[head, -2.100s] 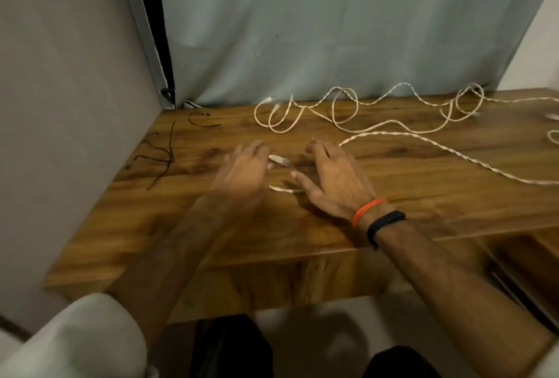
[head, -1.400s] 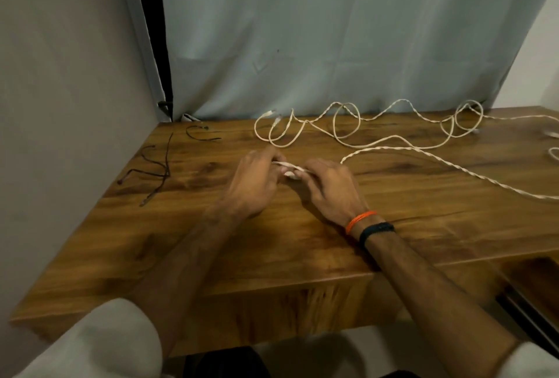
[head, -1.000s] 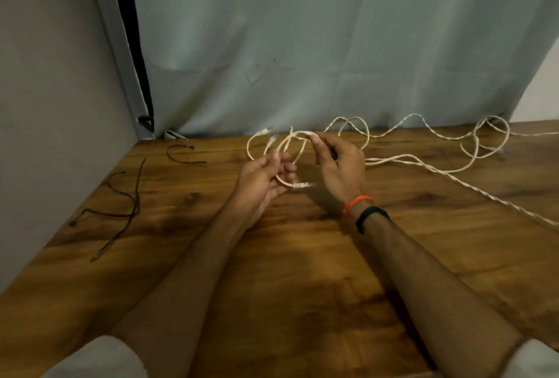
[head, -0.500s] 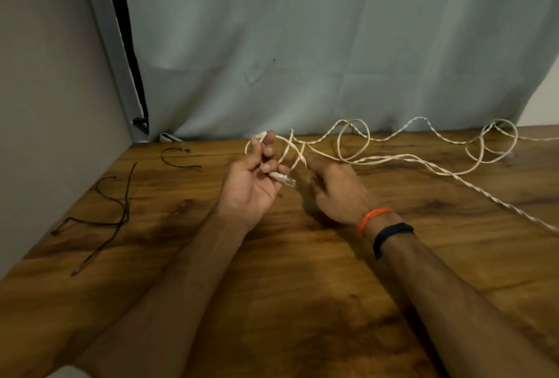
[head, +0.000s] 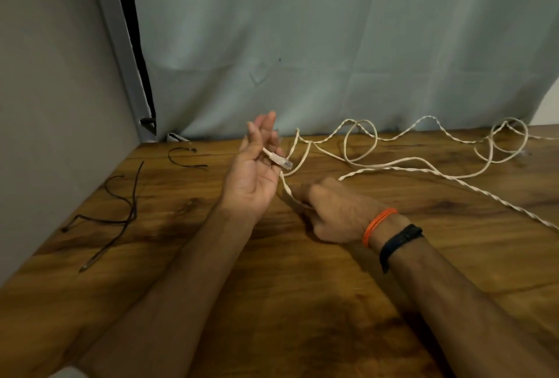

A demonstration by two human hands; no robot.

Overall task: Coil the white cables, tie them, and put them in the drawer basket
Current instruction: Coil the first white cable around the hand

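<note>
A long white twisted cable (head: 393, 164) lies in loose loops across the back of the wooden table (head: 302, 302). My left hand (head: 254, 178) is raised with its palm turned right and pinches the cable's end, so the clear plug (head: 281, 161) sticks out between its fingers. From there the cable drops to my right hand (head: 335, 211), which rests low on the table with its fingers curled round the strand. A second white cable loops at the far right (head: 508, 141). The drawer basket is out of view.
Thin black ties lie on the table's left side (head: 121, 211), with another near the back (head: 184, 159). A grey wall (head: 54, 105) closes the left, and a pale curtain (head: 332, 44) hangs behind the table.
Both hands picked the cable end up from the table. My left hand has turned palm up with the plug, and my right hand has slid down the strand towards the table.
</note>
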